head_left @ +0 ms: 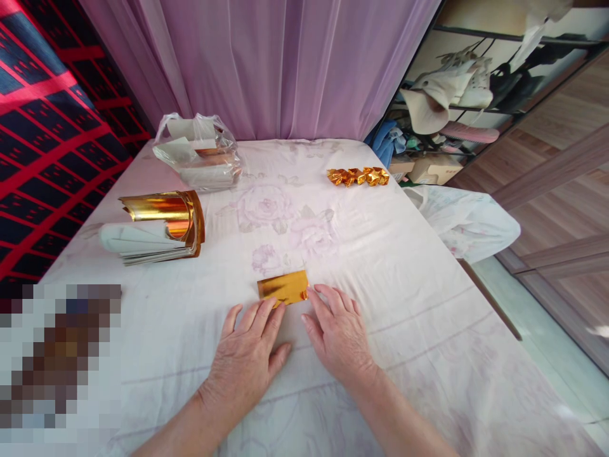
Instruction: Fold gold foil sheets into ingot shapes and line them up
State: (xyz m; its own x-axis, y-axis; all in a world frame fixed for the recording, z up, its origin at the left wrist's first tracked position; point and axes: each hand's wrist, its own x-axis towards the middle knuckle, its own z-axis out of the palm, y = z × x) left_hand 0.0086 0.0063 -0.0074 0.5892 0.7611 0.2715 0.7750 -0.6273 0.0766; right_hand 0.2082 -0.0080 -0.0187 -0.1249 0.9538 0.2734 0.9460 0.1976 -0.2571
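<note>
A small rectangle of gold foil paper (pixel 287 286) lies flat on the cloth-covered table in front of me. My left hand (pixel 252 349) is open, its fingertips resting at the paper's lower edge. At the paper's right end, where a small part of the foil looks bent, my right hand (pixel 340 330) touches it with the fingers outstretched. Farther back on the right sits a row of several folded gold foil pieces (pixel 358 176). On the left, a curved stack of gold foil sheets (pixel 164 206) stands with whitish backs showing.
Behind the foil stack is a clear plastic bag (pixel 200 155) of paper sheets. The table wears a pale floral cloth (pixel 409 298). A purple curtain (pixel 266 70) hangs at the far edge; a shelf with shoes and a cap (pixel 425 101) is at right. A blurred patch covers the lower left.
</note>
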